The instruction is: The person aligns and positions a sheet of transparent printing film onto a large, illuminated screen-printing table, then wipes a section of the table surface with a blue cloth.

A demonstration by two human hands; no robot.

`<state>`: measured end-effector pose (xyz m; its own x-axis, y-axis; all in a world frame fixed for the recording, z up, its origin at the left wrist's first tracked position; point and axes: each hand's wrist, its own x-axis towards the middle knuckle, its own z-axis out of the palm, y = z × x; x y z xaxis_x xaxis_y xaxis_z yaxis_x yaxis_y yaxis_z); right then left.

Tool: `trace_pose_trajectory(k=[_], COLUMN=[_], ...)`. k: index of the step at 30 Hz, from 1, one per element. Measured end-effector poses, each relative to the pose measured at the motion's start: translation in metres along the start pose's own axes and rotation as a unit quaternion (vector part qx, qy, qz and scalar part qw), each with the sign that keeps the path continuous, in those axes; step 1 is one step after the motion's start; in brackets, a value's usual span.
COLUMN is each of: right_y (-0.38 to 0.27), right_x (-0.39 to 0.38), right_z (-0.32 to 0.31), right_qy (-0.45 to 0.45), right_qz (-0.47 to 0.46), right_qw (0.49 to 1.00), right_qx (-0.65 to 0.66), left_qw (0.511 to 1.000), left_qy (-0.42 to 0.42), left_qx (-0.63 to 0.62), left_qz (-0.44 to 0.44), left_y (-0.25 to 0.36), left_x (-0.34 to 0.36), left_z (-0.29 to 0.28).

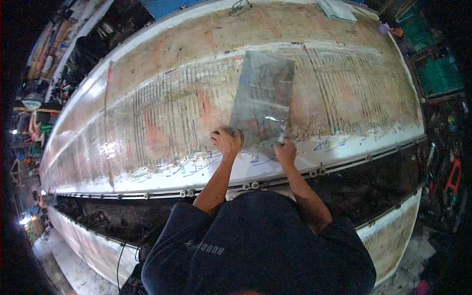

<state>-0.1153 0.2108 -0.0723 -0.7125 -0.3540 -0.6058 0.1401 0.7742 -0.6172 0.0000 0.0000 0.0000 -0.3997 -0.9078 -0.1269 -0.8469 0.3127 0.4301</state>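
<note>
a: how far along?
b: gray sheet laid out mid-frame, right grip clenched on a slim pale tool. left grip at its edge, can't tell if holding.
a: what's left?
b: can't tell.

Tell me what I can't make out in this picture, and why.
In the head view:
- Whatever the right hand may grip: mostly hidden by its fingers.
- The left hand's palm: turned away.
- Stained work surface beneath the grey sheet: covered.
- Far-left clutter: dark, blurred.
- Wiry tangle at top: too small.
</note>
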Motion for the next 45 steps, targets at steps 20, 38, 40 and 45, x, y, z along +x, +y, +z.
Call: trace_pose_trajectory(k=[20,38,40,45], right_y=[-0.031,0.084,0.056,0.022], right_x=[-0.049,0.102,0.109,0.099], right_z=[-0.377,-0.296,-0.285,-0.284], right_qy=[0.203,0.147,0.11,0.066], right_qz=[-0.353,-0.196,-0.167,-0.081], right_qw=[0.911,0.967,0.978,0.994], right_qx=[-0.061,0.077,0.051,-0.03], left_qw=[0.964,0.951,0.937,0.923], left_qy=[-0.068,-0.191,-0.139,-0.267], left_qx=[-0.172,-0.074,-0.141,-0.221], left_qz=[0.191,0.23,0.286,0.168], left_y=[0.315,0.323,0.289,0.281], left_x=[-0.098,-0.126,-0.11,-0.098], left_z=[0.085,0.14,0.171,0.17])
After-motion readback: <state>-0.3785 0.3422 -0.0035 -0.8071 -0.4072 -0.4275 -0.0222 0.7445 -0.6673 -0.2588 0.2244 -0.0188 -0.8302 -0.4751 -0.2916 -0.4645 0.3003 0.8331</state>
